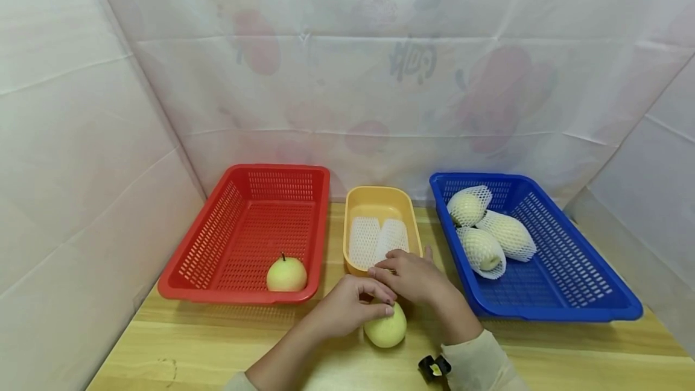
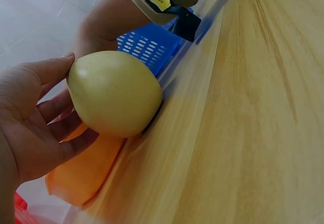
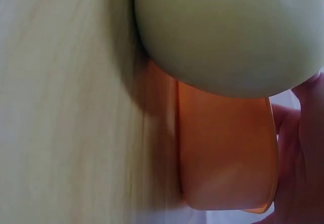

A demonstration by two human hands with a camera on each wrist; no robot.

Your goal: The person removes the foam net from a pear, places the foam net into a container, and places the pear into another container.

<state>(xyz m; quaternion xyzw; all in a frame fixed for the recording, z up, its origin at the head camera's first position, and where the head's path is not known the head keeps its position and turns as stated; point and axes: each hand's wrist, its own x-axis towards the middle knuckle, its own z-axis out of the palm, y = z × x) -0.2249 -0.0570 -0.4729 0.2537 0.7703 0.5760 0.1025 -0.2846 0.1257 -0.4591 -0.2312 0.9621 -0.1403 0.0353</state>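
My left hand point(image 1: 350, 306) holds a yellow-green pear point(image 1: 387, 327) by its stem end, with the thumb on the near side and fingers curved behind it. The pear stands on the wooden table, as the left wrist view shows. Over the near rim of a small yellow-orange tray point(image 1: 349, 210) reaches my right hand point(image 1: 415, 276), its fingers extended to the left just beyond the left hand's fingers. Two white foam net sleeves point(image 1: 364, 243) lie side by side in that tray, close to the right fingertips. The pear point(image 3: 228, 37) fills much of the right wrist view.
At the left stands a red basket point(image 1: 244, 297) with one bare pear point(image 1: 286, 274) in its near right corner. A blue basket point(image 1: 559, 314) at the right contains three pears in foam nets point(image 1: 509, 234). Cloth walls point(image 1: 380, 77) enclose the back and sides.
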